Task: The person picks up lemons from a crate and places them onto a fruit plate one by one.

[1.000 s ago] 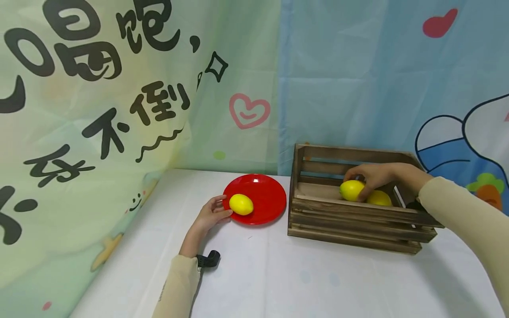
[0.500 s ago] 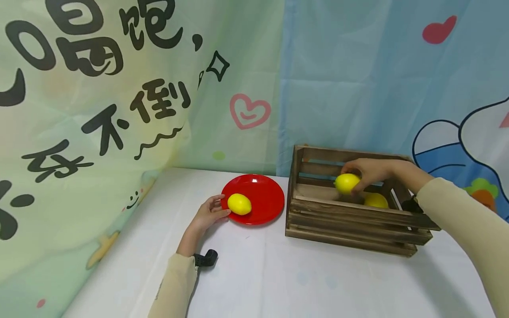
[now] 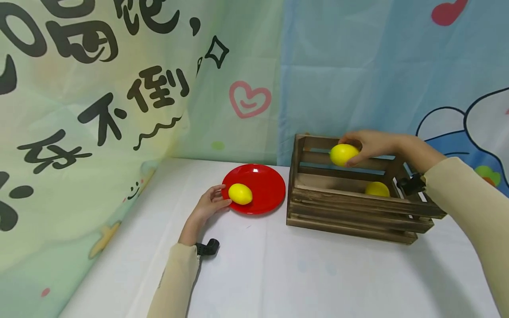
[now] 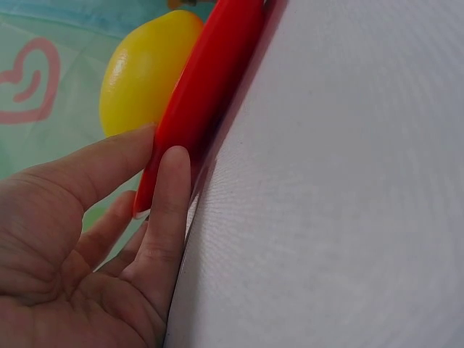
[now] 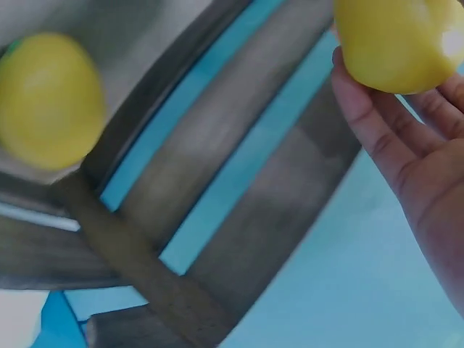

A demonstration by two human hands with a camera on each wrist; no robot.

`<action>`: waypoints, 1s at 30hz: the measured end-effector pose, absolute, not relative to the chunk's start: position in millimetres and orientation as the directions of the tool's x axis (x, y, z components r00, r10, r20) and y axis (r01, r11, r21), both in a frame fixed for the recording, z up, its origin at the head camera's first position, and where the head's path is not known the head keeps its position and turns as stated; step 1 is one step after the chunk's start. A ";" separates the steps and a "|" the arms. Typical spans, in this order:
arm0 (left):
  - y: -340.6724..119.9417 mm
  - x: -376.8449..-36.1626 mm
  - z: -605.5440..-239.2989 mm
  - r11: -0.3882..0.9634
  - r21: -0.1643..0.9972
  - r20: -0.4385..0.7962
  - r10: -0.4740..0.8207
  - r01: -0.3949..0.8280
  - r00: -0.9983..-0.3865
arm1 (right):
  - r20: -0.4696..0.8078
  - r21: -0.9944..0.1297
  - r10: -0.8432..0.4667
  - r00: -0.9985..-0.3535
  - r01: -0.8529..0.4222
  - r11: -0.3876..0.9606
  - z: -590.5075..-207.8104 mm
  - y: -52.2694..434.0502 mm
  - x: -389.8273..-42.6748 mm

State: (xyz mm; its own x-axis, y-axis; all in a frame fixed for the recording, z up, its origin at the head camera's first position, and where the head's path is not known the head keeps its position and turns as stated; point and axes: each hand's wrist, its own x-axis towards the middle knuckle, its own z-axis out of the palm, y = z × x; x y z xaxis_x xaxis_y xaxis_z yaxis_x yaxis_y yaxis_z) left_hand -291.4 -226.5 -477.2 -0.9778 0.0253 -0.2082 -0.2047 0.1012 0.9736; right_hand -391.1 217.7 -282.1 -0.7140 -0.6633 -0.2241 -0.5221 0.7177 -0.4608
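Observation:
With curled fingers, my right hand (image 3: 374,144) grips a yellow lemon (image 3: 343,154) above the wooden crate (image 3: 338,198). A second lemon (image 3: 377,189) sits inside the crate toward its right end, also seen in the right wrist view. On the left, my left hand (image 3: 208,205) pinches the near-left rim of a round red plate (image 3: 268,190), thumb and fingers on opposite faces of the rim in the left wrist view. One more lemon (image 3: 240,194) lies on the plate's left half, close to those fingertips.
The slatted crate stands on the white tabletop (image 3: 246,265), just right of the plate. Behind both hangs a printed cloth backdrop (image 3: 342,79), which also runs along the left side. Each wrist wears a small black camera.
My right hand has lifted its lemon up out of the crate and slightly left, leaving the other lemon inside. My left hand and the plate stay in place; the head view has tilted slightly.

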 end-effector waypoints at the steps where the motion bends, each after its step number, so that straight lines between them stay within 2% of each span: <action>1: -226.2 -291.7 -477.5 0.099 0.975 -0.204 0.028 -0.200 -0.979 | -0.216 -0.467 -0.657 -0.722 -0.514 0.719 -279.3 217.1 -390.2; 14: -225.1 -295.2 -478.3 0.112 0.972 -0.208 0.019 -0.205 -0.978 | -0.173 -0.462 -0.662 -0.729 -0.533 0.708 -256.5 185.0 -373.1; 21: -225.0 -293.9 -479.4 0.108 0.971 -0.217 0.006 -0.215 -0.976 | -0.104 -0.489 -0.647 -0.756 -0.527 0.695 -253.6 164.1 -362.9; 30: -224.1 -292.8 -479.0 0.116 0.970 -0.212 -0.009 -0.212 -0.977 | 0.009 -0.506 -0.660 -0.751 -0.573 0.644 -255.4 131.5 -354.5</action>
State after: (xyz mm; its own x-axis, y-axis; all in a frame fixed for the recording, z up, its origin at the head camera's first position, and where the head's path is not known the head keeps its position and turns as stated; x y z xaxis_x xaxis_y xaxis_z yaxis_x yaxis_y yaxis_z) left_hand -292.8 -224.1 -479.0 -0.9771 -0.0088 -0.2125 -0.2121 0.1162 0.9703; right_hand -354.5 131.5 -255.4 -0.7509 -0.6603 0.0093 -0.5729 0.6444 -0.5065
